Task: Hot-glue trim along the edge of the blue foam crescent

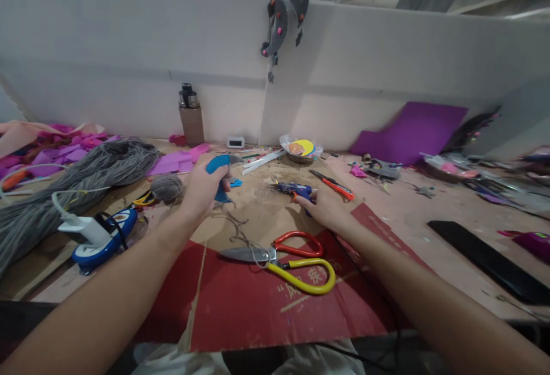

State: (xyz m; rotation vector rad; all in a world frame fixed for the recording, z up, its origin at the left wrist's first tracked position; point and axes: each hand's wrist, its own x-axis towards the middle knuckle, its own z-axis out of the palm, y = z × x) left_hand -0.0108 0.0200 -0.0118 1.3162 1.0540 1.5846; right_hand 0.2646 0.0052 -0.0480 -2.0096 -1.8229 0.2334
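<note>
Pinched in my left hand (201,186) is a curved blue felt piece (218,163), partly covered by my fingers. A grey yarn strand (238,223) trails below it toward the scissors. My right hand (323,208) is closed around a blue hot glue gun (296,189), whose nozzle end points left and looks smeared with residue. Small blue scraps (236,182) lie just right of my left hand. Nearer to me, large scissors (279,257) with one red and one yellow handle rest on the red and brown cardboard (240,306).
An orange utility knife (333,185) lies beyond my right hand. White glue sticks (263,162) and a bowl (301,157) stand at the back. Grey yarn (116,163), a yarn ball (167,188) and a blue power strip (105,240) are left; a black case (490,257) lies right.
</note>
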